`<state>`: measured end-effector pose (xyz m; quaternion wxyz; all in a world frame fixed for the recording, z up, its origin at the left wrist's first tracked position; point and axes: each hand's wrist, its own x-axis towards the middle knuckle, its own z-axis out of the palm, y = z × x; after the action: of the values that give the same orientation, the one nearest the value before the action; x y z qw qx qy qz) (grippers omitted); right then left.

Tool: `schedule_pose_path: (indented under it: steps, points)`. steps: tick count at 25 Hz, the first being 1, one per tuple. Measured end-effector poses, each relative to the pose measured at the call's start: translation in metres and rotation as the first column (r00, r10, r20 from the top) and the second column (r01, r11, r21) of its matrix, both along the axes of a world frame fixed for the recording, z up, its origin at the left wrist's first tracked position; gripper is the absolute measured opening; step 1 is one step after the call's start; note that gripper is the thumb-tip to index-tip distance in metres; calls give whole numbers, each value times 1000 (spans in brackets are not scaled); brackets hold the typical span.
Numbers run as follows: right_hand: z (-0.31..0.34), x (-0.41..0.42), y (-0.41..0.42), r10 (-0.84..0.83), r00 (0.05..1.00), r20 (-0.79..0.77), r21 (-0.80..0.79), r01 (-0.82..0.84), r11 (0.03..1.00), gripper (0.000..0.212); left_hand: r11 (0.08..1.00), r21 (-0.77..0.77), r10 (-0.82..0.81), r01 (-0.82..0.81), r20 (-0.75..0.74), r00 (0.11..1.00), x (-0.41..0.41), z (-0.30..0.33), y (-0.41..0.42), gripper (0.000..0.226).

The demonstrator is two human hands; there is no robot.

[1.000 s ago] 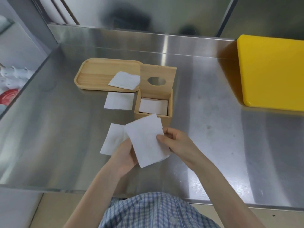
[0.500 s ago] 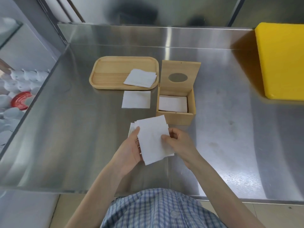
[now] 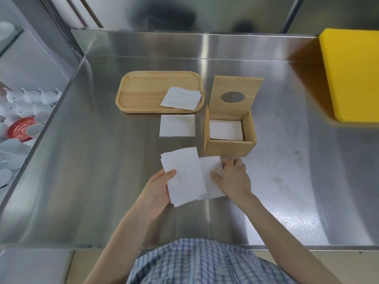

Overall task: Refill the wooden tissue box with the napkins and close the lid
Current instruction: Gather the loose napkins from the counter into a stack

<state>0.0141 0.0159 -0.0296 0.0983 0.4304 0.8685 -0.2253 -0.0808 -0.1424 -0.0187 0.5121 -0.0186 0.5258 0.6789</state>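
Observation:
The wooden tissue box [image 3: 229, 148] stands on the steel counter with its lid [image 3: 235, 95] tipped up and back; white napkins [image 3: 225, 130] lie inside. My left hand [image 3: 156, 191] holds a small stack of napkins [image 3: 183, 177] just in front of the box, thumb on top. My right hand [image 3: 233, 179] lies flat with fingers spread on another napkin [image 3: 209, 171] resting on the counter beside that stack. One napkin [image 3: 177, 126] lies on the counter left of the box. More napkins [image 3: 181, 98] sit on the wooden tray [image 3: 143, 93].
A yellow board [image 3: 352, 74] lies at the far right of the counter. Left of the counter, lower down, white cups and a red lid [image 3: 20, 130] fill a bin. A raised steel backsplash [image 3: 184, 44] runs along the rear.
The napkins held together in both hands have been split: my left hand keeps the stack, and my right hand has come down flat on a napkin on the counter. The view shifted left.

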Motion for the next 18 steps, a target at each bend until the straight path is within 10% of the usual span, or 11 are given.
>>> schedule_pose_path:
  steps: [8, 18]
  points:
    - [-9, -8, -4, 30, 999, 23, 19, -31, 999, 37, 999, -1, 45, -45, -3, 999, -7, -5, -9, 24]
    - [35, -1, 4, -215, 915, -342, -398, 66, 915, 25, 995, -19, 95, -96, -13, 995, -10, -12, -19, 22]
